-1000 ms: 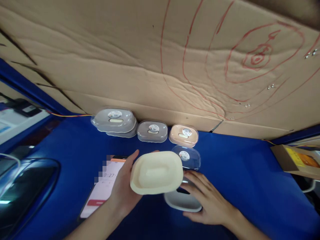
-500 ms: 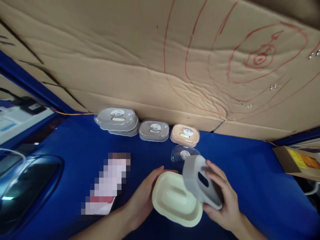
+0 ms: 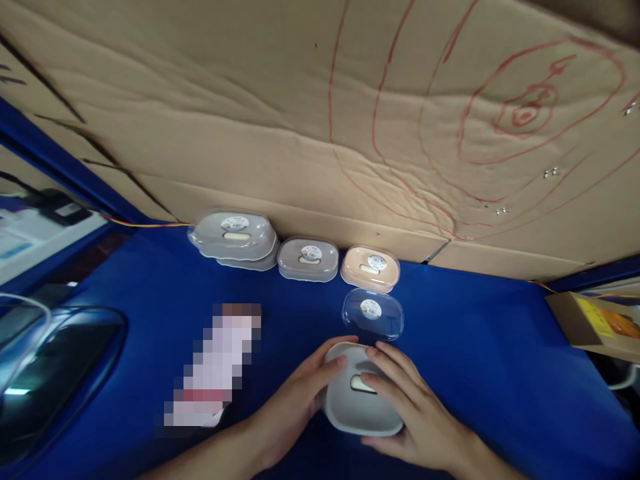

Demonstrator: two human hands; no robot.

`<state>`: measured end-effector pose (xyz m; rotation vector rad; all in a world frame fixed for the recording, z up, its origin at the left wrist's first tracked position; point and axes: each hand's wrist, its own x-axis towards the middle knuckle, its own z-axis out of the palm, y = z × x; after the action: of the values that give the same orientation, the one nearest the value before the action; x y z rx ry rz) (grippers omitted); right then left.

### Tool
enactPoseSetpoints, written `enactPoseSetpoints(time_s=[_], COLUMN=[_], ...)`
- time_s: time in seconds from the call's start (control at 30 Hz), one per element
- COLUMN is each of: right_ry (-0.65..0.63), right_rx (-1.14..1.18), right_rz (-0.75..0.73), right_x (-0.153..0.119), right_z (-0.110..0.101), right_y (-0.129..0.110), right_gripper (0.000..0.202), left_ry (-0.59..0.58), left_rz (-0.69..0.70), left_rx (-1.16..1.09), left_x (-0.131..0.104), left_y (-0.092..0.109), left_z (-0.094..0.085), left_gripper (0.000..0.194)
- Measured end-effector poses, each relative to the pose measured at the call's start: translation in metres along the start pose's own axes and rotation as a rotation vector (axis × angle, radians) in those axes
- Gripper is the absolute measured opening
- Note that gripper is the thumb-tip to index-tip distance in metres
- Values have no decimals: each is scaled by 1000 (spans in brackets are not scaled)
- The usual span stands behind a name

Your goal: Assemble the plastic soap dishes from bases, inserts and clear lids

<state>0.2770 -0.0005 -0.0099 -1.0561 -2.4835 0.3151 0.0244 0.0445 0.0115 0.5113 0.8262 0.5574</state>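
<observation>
Near the front of the blue table I hold a grey soap dish [image 3: 357, 415] between both hands. A cream ridge shows through the slot in its top; the rest of the cream base is hidden beneath the grey part. My left hand [image 3: 320, 373] wraps the left side, thumb on the upper rim. From the right, my right hand [image 3: 415, 407] lies over it, fingertips on its top and thumb at the near edge. Just behind it lies a clear lid [image 3: 373, 327] with a round label.
Along the cardboard wall [image 3: 280, 160] stand stacked grey lidded dishes [image 3: 215, 241], a single grey one [image 3: 300, 267] and a peach one [image 3: 360, 261]. A blurred-out phone-like item [image 3: 215, 367] lies left. A cardboard box [image 3: 590, 323] is at the right edge; a dark device with cables [image 3: 60, 373] sits at far left.
The grey part, tilted in my right hand beside the cream base before, now sits over that base. My right hand has moved left and onto it; the clear lid is uncovered.
</observation>
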Motion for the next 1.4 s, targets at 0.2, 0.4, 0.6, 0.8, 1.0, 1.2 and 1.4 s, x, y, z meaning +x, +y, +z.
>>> enactPoseSetpoints(time_s=[0.2, 0.4, 0.6, 0.8, 1.0, 1.2, 1.4], right_ry=[67, 95, 187, 352, 141, 10, 13], right_rx=[156, -29, 40, 307, 291, 203, 162], right_rz=[67, 392, 466, 526, 194, 116, 95], right_x=[-2, 3, 1, 1, -6, -1, -1], right_z=[2, 6, 11, 2, 0, 1, 2], right_y=[23, 52, 49, 41, 26, 20, 21], right_gripper=[84, 58, 45, 39, 54, 56, 63], left_ry=[128, 185, 25, 56, 125, 70, 126], left_rz=[24, 39, -128, -75, -39, 45, 64], left_rx=[-15, -54, 12, -85, -180, -111, -10], left_x=[1, 1, 0, 8, 13, 10, 9], left_y=[4, 16, 5, -1, 10, 8, 8], left_z=[0, -6, -1, -7, -8, -8, -8], left_gripper=[60, 48, 43, 44, 53, 54, 58])
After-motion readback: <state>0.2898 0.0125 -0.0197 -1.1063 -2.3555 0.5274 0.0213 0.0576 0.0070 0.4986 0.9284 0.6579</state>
